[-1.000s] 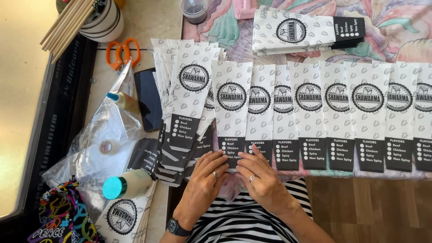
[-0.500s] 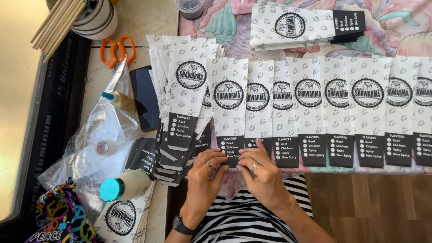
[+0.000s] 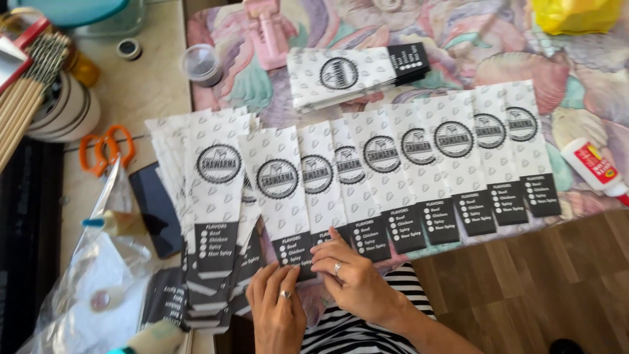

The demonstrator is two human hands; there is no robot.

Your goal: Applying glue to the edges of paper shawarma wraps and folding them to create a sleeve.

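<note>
Several white paper sleeves with round black emblems and black lower ends lie overlapped in a row [image 3: 393, 177] across the patterned tablecloth [image 3: 576, 78]. My left hand [image 3: 278, 308] rests its fingertips on the black end of the leftmost sleeve of the row [image 3: 280, 196]. My right hand [image 3: 350, 275] presses flat on the neighbouring sleeve's bottom edge. Both hands wear rings. A fanned pile of the same sleeves [image 3: 209, 196] lies just left of my hands. Another stack [image 3: 354, 73] lies sideways beyond the row.
Orange scissors [image 3: 105, 149], a dark phone [image 3: 156, 208], a clear plastic bag [image 3: 92, 288] and a glue bottle [image 3: 118, 223] sit at left. A white glue bottle [image 3: 593, 165] lies at right, a small round container [image 3: 200, 63] and wooden skewers [image 3: 26, 98] at the back. A yellow bag [image 3: 576, 14] lies far right.
The camera view has tilted and swung, so the row now slants. My hands have stayed on the bottom ends of the leftmost sleeves, with the fingers shifting slightly.
</note>
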